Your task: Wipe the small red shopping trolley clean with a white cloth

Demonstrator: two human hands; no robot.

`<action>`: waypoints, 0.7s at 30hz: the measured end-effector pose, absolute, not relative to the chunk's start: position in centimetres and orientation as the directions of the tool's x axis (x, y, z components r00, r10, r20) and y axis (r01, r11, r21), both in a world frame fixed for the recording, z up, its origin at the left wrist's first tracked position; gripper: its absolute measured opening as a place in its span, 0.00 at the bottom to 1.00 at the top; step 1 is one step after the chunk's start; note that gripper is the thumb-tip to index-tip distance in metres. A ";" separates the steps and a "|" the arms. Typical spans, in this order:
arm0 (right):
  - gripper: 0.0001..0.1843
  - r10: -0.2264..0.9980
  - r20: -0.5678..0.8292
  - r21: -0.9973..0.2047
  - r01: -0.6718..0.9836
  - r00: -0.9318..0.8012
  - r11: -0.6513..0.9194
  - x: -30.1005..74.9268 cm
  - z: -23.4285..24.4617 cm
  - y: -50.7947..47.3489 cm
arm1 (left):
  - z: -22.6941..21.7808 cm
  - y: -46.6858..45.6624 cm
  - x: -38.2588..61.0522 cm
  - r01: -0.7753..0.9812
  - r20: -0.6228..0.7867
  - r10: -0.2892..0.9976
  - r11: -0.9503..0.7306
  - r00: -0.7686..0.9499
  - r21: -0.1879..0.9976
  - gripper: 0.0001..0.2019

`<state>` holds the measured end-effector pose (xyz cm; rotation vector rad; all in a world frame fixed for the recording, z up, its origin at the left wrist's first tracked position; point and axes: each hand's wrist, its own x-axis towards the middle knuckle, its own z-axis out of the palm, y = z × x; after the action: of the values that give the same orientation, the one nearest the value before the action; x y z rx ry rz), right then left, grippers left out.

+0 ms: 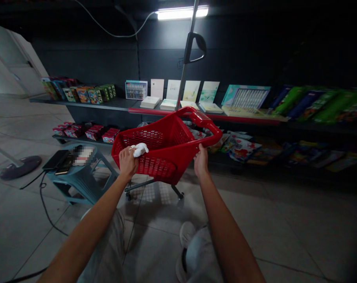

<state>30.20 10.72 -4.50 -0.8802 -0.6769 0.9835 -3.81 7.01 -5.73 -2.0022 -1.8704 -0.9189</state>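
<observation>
In front of me stands a small red shopping cart (172,157) with mesh sides, its handle to the right. A crumpled white cloth or tissue (140,149) is in my left hand (128,160), which presses it against the basket's near rim with the fingers closed. My right hand (201,162) grips the cart below its red handle (216,135); most of its fingers are hidden behind the cart. Grey legs with small wheels (181,195) show under the basket.
Behind the cart, a dark shelf (119,103) bears notebooks (149,102), pen sets and snack bags (322,104). Lower down lie red boxes (94,132) and more bags (240,146). At left are a blue-grey stool (75,179) with devices, cables and a round stand base (21,167).
</observation>
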 end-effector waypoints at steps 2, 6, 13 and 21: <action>0.32 0.894 0.109 -0.863 -0.404 0.434 0.301 29.6 -4.6 10.7 | -5.7 6.8 -2.9 0.962 0.606 0.795 -0.146 -0.024 0.229 0.25; 0.32 0.855 0.179 -0.866 -0.334 0.488 0.372 29.2 -4.8 10.8 | -5.5 6.7 -0.5 0.960 0.620 0.784 -0.199 0.033 0.199 0.29; 0.32 0.775 0.210 -0.895 -0.202 0.596 0.398 27.6 -5.7 10.7 | -4.6 7.4 7.3 0.907 0.655 0.755 -0.298 0.033 0.297 0.27; 0.32 0.788 0.295 -0.893 -0.138 0.540 0.429 27.2 -6.0 10.8 | -0.9 8.0 15.7 0.784 0.709 0.681 -0.536 0.181 0.315 0.26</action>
<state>27.18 10.75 -5.96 -0.9555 -0.8061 0.6634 15.69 7.98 -0.94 -2.3188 -1.4470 -1.2875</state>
